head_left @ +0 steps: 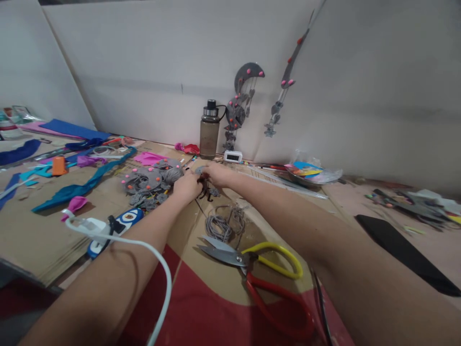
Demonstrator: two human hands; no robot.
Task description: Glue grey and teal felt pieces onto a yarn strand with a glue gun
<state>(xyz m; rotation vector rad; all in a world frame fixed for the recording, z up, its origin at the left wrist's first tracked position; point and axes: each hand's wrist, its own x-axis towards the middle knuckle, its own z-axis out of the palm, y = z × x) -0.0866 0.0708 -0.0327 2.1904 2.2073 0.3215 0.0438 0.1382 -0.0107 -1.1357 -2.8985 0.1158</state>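
Observation:
My left hand (188,188) and my right hand (217,175) meet at the middle of the work surface, fingers bent and close together. Between them is a small dark brown thing (203,184) with thin curved ends; its kind is hard to make out, and fingers hide part of it. A bit of grey felt (215,192) lies just below my right hand. To the left of my left hand sits a heap of grey felt pieces with pink and orange dots (146,182). Coiled grey cord (219,228) lies nearer me, beside open scissors (239,259) with yellow and red handles.
A water bottle (209,132) and a small white digital clock (233,156) stand by the wall, where felt moon hangings (248,74) hang. A white cable (167,283) crosses over my left forearm from a power strip (131,218). A black flat object (403,252) lies right.

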